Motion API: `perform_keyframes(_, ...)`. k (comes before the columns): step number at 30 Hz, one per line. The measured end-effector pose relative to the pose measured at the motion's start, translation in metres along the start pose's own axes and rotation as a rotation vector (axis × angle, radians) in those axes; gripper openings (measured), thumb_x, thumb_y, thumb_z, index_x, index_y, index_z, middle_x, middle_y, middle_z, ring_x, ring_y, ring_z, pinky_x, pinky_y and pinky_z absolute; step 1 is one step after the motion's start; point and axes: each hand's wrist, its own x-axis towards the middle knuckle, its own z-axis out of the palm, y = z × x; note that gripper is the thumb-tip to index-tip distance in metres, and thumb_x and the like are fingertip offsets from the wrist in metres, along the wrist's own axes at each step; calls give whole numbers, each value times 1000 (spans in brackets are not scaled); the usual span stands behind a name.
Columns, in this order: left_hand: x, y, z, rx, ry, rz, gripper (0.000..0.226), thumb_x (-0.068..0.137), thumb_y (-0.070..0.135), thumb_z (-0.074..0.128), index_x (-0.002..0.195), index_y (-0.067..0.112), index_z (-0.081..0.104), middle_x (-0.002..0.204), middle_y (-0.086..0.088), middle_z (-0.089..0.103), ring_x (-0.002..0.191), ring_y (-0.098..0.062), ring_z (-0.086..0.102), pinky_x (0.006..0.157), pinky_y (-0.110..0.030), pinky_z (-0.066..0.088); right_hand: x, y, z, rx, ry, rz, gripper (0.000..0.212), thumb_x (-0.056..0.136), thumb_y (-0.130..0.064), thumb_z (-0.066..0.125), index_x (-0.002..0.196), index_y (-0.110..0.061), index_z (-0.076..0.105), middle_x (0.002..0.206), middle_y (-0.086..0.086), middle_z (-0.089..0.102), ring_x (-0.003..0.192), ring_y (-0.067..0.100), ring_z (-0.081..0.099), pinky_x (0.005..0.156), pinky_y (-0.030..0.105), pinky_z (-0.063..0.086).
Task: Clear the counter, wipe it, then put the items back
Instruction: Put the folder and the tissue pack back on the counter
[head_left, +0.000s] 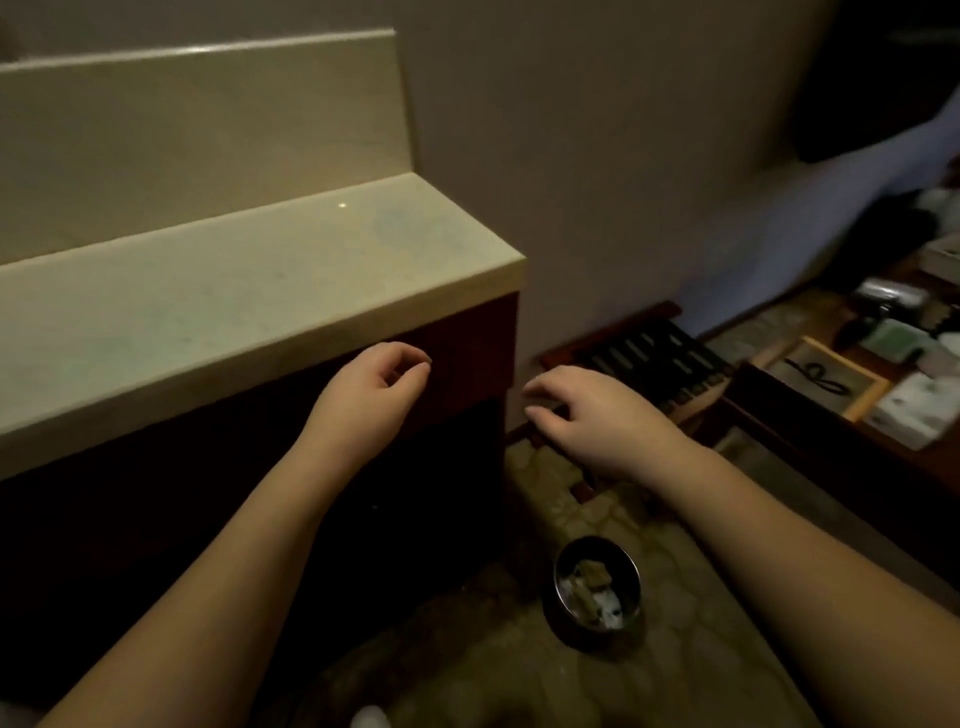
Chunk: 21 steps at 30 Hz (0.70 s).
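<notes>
The pale stone counter (223, 291) runs across the left half of the view, with a raised backsplash (197, 130) behind it. Its top carries faint round marks and nothing stands on it. My left hand (374, 395) hovers in front of the dark cabinet face just below the counter's front edge, fingers loosely curled and holding nothing. My right hand (587, 415) hangs to the right of the cabinet corner, over the floor, fingers relaxed and empty.
A round metal bin (597, 592) holding scraps stands on the patterned floor below my right hand. A dark slatted wooden rack (654, 364) leans at the wall. Further right, a low wooden surface (841, 374) bears boxes, a framed tray and small items.
</notes>
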Motion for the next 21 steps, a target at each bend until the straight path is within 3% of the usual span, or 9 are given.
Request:
perform_keyframes(4,0,30,73,48,-170,23,22,97,38,53,115,32,64,106,17,60,96,-4,56,74,-23,43,-57,56,11,51,27,216,37,97,-38,49,131,-24,55,126,-9,55,115,8,52,93,22,42)
perform_keyframes(8,-3,50,140,60,-351,83,20,98,37,52,114,31,63,107,14,60,87,2,54,68,-15,42,-106,98,24,122,37,407,37,97,-36,49,132,-23,54,131,-7,53,117,10,51,96,24,43)
perform_keyframes(13,0,70,211,89,-554,128,19,99,37,50,112,31,62,99,15,60,82,-2,58,69,-26,52,-153,151,43,185,31,628,37,98,-38,47,132,-24,54,132,-7,52,117,9,51,94,23,42)
perform_keyframes(18,16,84,283,121,-719,189,23,100,34,48,115,26,62,101,10,60,70,-2,53,55,-20,38,-179,203,50,240,23,826,38,98,-38,47,131,-22,56,131,-4,54,116,11,53,96,24,44)
perform_keyframes(21,35,92,326,120,-781,201,21,99,33,50,112,23,64,93,8,63,68,-5,56,54,-23,40,-185,237,47,264,8,931,37,98,-37,47,130,-21,56,129,-3,55,115,12,53,96,25,44)
